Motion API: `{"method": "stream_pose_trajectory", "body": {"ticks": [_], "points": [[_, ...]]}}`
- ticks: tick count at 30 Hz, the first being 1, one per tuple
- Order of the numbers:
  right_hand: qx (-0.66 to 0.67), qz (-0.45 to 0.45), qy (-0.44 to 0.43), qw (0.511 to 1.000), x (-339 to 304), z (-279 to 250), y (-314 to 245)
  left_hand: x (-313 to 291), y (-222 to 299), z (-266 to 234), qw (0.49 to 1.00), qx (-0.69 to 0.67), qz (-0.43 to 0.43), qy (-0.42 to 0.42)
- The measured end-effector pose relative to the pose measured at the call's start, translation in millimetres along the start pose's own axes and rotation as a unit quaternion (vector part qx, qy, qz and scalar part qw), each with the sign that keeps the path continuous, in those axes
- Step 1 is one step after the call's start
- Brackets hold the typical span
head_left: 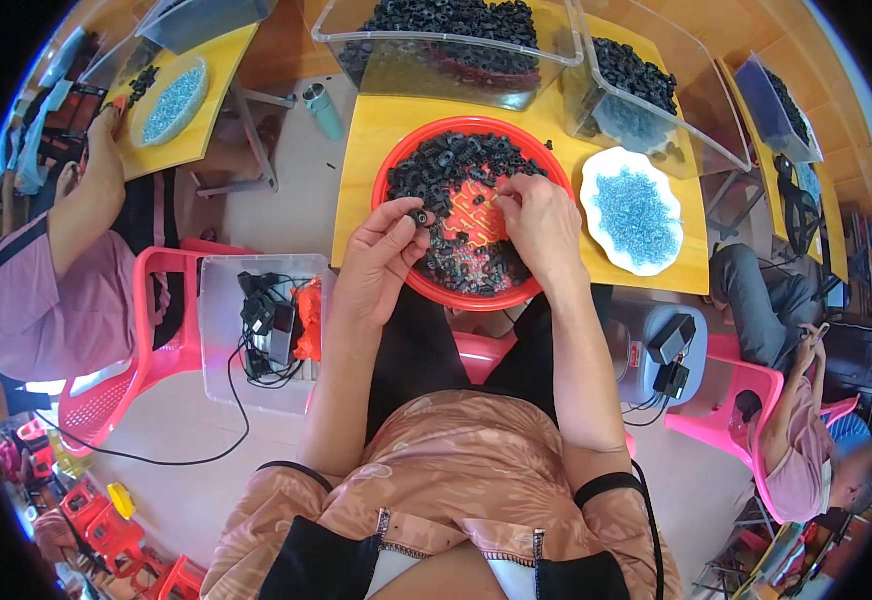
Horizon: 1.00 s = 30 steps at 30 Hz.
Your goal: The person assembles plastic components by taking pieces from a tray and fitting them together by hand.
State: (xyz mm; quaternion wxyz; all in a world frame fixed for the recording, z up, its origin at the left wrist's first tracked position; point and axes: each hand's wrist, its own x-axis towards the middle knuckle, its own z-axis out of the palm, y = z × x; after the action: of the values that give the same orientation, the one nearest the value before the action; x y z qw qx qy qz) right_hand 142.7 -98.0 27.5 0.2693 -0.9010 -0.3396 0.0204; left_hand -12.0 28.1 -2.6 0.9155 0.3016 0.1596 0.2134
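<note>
A round red basin [393,150] sits at the table's near edge, holding many small black plastic parts [456,160]. My left hand [386,250], over the basin's left side, pinches one small black ring-like part [419,217] between thumb and fingertips. Across from it, my right hand [544,225] hovers above the basin's right side with thumb and fingers pressed together. Whatever those fingers hold is too small to make out. Just right of the basin, a white scalloped plate [596,232] carries a heap of tiny clear bluish pieces [638,215].
Clear plastic bins [446,70] [691,130] of black parts stand at the back of the yellow table [361,140]. A box with cables and adapters [214,300] is at my left, a grey bin with black adapters [670,340] at my right. People sit on both sides.
</note>
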Motion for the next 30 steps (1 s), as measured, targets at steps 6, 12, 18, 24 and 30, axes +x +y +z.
{"method": "stream_pose_trajectory", "body": {"ticks": [6, 12, 18, 24, 30], "points": [[-0.014, -0.060, -0.026, 0.998, 8.4, 12.3, -5.4, 1.0, 0.1, 0.9, 1.000, -0.003, -0.001, -0.012], [-0.008, -0.075, -0.037, 0.996, 8.5, 17.4, -3.4, -0.3, -0.8, 5.8, 0.999, 0.046, -0.005, 0.012], [0.359, -0.014, -0.066, 0.931, -17.5, -0.7, -17.8, -1.0, -3.9, 6.0, 0.993, 0.118, 0.009, 0.013], [0.445, 0.017, -0.078, 0.892, -43.3, -9.8, -29.8, -2.8, -7.6, 10.2, 0.988, 0.152, 0.021, 0.010], [0.394, -0.027, -0.037, 0.918, -45.2, -11.3, -33.8, -2.9, -11.9, 12.5, 0.975, 0.216, 0.039, 0.013]]}}
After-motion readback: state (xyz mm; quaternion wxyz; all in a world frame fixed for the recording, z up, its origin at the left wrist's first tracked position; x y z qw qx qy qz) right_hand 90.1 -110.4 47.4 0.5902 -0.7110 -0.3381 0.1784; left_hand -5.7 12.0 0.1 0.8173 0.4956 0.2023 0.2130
